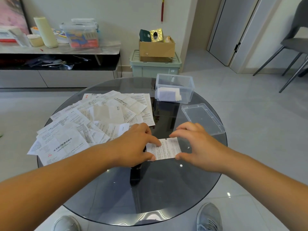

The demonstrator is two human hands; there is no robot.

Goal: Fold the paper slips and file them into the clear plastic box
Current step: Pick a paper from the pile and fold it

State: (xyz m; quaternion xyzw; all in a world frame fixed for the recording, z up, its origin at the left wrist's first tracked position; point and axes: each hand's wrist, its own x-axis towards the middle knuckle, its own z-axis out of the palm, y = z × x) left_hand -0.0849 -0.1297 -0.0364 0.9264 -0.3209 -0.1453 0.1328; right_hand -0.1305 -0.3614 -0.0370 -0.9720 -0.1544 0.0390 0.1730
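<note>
A small printed paper slip (168,148) lies flat on the round glass table (166,194), between both hands. My left hand (135,144) presses its forefinger on the slip's left part, with the thumb at the near left corner. My right hand (196,144) arches over the slip's right end, forefinger at the far edge and thumb at the near right corner. A loose pile of unfolded paper slips (93,120) covers the table's left half. The clear plastic box (175,88) stands open at the far side with folded slips inside.
The box's clear lid (202,118) lies on the table right of centre. Beyond the table stand a green storage bin (155,67) with a cardboard box on it and a low cabinet (58,64). A chair (293,47) is at the far right. My shoes show below.
</note>
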